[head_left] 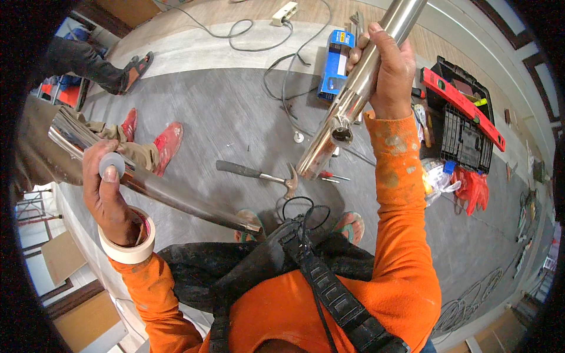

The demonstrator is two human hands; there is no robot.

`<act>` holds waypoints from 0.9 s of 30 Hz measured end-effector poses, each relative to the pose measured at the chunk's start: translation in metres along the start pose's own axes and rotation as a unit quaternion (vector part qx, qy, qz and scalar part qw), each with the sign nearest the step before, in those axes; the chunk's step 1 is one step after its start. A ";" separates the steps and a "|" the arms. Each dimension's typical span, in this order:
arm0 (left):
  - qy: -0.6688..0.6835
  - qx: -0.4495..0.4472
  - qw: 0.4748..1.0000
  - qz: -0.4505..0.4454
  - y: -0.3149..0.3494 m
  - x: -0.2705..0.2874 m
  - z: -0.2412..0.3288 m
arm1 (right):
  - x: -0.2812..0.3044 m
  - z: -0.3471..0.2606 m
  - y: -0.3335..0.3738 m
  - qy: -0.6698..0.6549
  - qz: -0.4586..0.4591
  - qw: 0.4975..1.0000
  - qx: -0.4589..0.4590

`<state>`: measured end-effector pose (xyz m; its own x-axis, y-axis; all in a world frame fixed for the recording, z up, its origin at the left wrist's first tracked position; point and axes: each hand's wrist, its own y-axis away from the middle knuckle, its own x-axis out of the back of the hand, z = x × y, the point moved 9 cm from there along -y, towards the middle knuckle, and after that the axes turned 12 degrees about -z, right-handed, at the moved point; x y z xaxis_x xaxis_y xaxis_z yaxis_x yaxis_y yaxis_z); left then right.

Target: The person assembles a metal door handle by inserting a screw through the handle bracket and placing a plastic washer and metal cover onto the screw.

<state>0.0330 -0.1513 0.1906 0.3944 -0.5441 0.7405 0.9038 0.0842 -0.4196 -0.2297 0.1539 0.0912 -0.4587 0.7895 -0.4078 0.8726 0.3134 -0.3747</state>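
Note:
My left hand [105, 188] is closed round a long shiny metal tube [176, 201] that slants from the far left down toward my feet. Its thumb presses a small grey disc [112, 159] against the fingers. A roll of cream masking tape [132, 255] sits round my left wrist like a bracelet. My right hand [391, 70] grips a second shiny metal tube [353, 97], raised and tilted, its top end cut off by the picture edge. Near this tube's lower end a short open stub [341, 132] sticks out sideways. A claw hammer [253, 172] lies on the floor between the tubes.
A red-handled screwdriver [335, 176] lies beside the hammer. Ahead are a blue box [336, 65], cables [285, 88] and a power strip [285, 13]. To the right stand a black toolbox [465, 138] with a red spirit level [465, 109] and red gloves [471, 189]. Other people's feet [168, 147] are at left.

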 end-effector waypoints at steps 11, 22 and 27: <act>-0.030 0.001 0.999 0.023 -0.006 -0.005 0.012 | -0.018 -0.028 0.011 0.067 -0.006 0.996 0.056; -0.011 0.007 1.000 0.023 -0.002 -0.002 0.004 | -0.018 -0.026 0.011 0.071 0.022 0.997 0.014; -0.006 0.017 1.000 0.017 -0.001 -0.001 0.004 | 0.002 0.004 0.008 0.037 0.067 0.994 -0.075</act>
<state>0.0321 -0.1475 0.1930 0.4273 -0.5305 0.7321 0.8948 0.1319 -0.4266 -0.2244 0.1558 0.0846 -0.3270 0.8647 -0.3813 0.9430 0.2725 -0.1907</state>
